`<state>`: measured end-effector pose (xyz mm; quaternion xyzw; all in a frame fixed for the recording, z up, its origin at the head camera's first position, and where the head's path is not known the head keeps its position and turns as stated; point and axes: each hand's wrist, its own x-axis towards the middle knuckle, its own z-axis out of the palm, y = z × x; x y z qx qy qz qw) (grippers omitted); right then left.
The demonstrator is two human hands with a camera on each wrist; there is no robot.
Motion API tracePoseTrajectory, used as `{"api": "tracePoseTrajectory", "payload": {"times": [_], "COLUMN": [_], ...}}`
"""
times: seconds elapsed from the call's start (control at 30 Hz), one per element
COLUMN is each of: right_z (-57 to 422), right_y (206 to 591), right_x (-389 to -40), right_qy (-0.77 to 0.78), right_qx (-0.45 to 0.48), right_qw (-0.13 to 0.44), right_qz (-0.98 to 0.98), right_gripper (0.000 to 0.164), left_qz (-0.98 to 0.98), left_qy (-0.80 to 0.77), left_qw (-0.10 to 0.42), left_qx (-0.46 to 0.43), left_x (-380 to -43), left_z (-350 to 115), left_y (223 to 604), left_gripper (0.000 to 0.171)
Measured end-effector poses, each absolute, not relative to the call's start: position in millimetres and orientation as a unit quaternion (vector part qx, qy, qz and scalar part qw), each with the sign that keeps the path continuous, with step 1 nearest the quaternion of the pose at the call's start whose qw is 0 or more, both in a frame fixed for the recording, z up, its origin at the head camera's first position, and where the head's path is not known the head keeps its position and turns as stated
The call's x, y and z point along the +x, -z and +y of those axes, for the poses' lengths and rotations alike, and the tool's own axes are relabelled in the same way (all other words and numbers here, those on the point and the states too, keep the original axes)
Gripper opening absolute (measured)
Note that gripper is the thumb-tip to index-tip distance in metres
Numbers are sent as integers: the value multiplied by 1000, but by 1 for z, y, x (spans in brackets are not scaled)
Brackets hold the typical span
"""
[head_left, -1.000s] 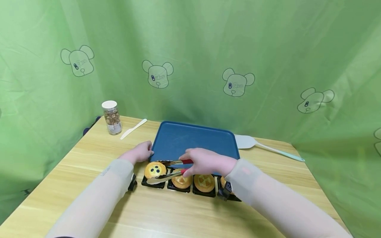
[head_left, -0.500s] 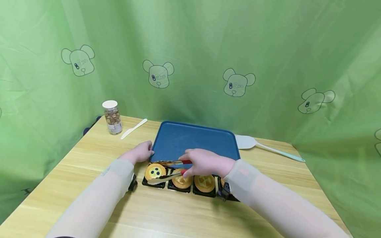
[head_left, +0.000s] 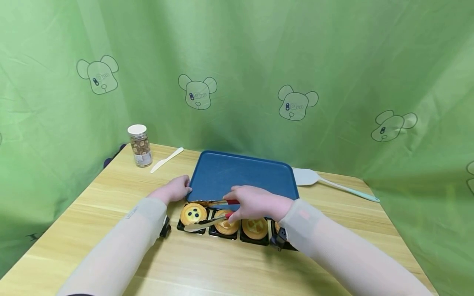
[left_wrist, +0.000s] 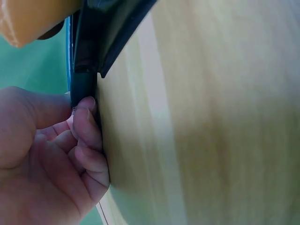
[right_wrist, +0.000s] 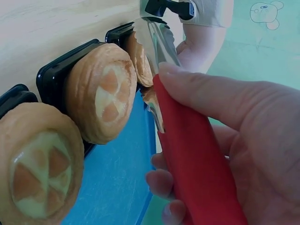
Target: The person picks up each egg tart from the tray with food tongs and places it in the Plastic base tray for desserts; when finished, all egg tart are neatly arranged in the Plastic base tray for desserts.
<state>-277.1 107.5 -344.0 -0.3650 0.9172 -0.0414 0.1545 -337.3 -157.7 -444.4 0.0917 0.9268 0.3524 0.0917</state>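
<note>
My left hand (head_left: 174,190) pinches the near left corner of the blue tray (head_left: 237,170); the left wrist view shows thumb and fingers on its rim (left_wrist: 83,88). With my right hand (head_left: 255,201) I hold metal tongs (head_left: 205,223) by their red handle (right_wrist: 192,154). The tongs' arms are spread, one beyond the egg tart with dark berries (head_left: 193,213) and one on its near side. That tart sits in a black holder at the row's left end. Beside it is a tart with orange fruit pieces (right_wrist: 101,96), partly hidden by the tongs in the head view.
Two more tarts in black holders continue the row, one with fruit (head_left: 254,228), the last mostly behind my right wrist. A lidded jar (head_left: 140,148) and a white plastic knife (head_left: 166,160) lie back left. A white spatula (head_left: 305,176) lies right of the tray.
</note>
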Motion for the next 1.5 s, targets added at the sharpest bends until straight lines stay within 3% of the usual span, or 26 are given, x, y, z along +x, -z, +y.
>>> {"api": "tracePoseTrajectory", "payload": {"times": [0.53, 1.07, 1.27, 1.5], "right_z": [110, 129, 164, 223], "right_y": [338, 320, 302, 292], "right_x": [-271, -272, -276, -284], "right_qy": [20, 78, 167, 258], "right_qx": [-362, -340, -327, -242], "right_qw": [147, 159, 123, 49], "right_qz": [920, 923, 922, 934], "right_gripper": [63, 71, 78, 79], "left_qz": [924, 926, 924, 922], "left_qy": [-357, -351, -356, -364], "left_qw": [94, 86, 84, 88], "left_qx": [96, 106, 107, 101], "left_x": [-340, -340, -339, -339], "left_z": [-157, -158, -157, -159], "left_y": [443, 446, 446, 449], "left_gripper": [17, 18, 20, 18]}}
